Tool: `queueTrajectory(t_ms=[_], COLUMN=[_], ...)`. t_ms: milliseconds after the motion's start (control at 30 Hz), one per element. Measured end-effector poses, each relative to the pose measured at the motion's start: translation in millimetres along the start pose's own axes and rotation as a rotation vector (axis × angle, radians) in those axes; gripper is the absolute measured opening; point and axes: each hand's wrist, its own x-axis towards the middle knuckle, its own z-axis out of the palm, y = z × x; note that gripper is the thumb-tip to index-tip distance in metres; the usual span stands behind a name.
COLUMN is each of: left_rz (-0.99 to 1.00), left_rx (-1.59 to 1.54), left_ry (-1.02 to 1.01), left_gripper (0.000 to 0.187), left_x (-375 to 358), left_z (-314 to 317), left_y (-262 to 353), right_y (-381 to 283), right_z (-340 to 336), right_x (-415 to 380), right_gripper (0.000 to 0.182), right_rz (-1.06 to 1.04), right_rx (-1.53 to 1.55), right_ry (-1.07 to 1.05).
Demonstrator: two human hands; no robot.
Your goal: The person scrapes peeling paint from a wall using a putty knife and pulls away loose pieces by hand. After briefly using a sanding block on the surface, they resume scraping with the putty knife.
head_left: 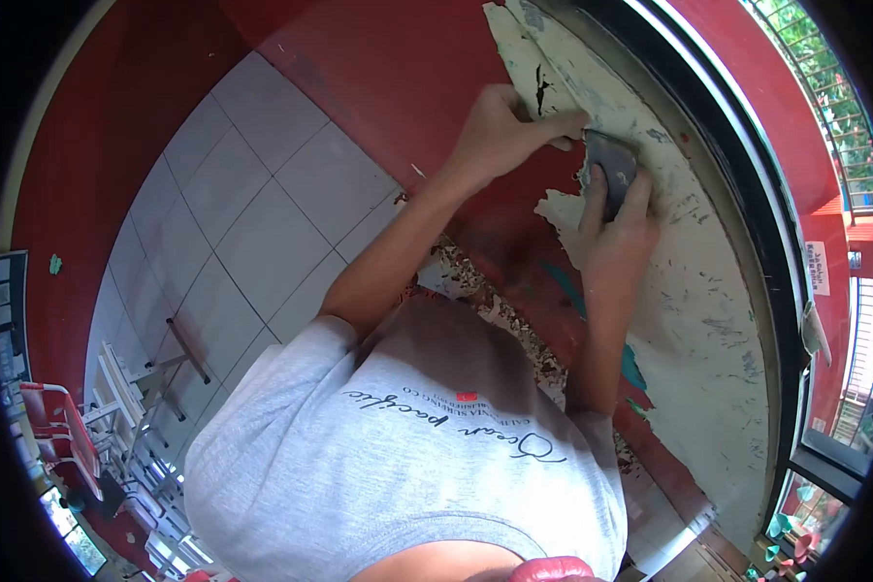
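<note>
My right hand is wrapped round a dark grey flat scraper or block, held against the wall at the edge of the red paint. To its left, my left hand reaches to the same edge, its fingertips pinched at the paint by the tool's upper corner; what they hold is too small to make out. Around the hands, the wall shows a bare whitish patch with ragged edges beside the red paint. A torn crack runs above my left hand.
Paint flakes lie along the foot of the wall. Pale floor tiles spread to the left, with stacked metal-legged furniture and red chairs further off. A dark window frame curves along the right.
</note>
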Motion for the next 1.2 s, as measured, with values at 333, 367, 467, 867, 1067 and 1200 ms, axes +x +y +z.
queueTrajectory(t_ms=[333, 367, 467, 867, 1067, 1200], left_rz=[0.130, 0.122, 0.090, 0.102, 0.146, 0.117], left_rx=[-0.117, -0.121, -0.133, -0.060, -0.104, -0.111], left_ry=[-0.054, -0.060, -0.060, 0.024, 0.026, -0.024], left_gripper=[0.021, 0.021, 0.020, 0.019, 0.019, 0.017], left_x=[8, 8, 5, 6, 9, 4], left_z=[1, 2, 5, 12, 11, 14], left_y=[-17, -17, -11, -19, -22, -25], right_y=[-5, -4, 2, 1, 7, 8], right_z=[-4, -5, -16, -23, -25, -28], right_x=[9, 8, 1, 0, 3, -1], right_gripper=[0.018, 0.018, 0.020, 0.022, 0.020, 0.019], right_rz=[0.022, 0.032, -0.005, 0.044, -0.017, 0.041], right_rx=[-0.092, -0.097, -0.096, -0.200, -0.232, -0.205], right_ry=[-0.067, -0.069, -0.060, -0.137, -0.082, -0.123])
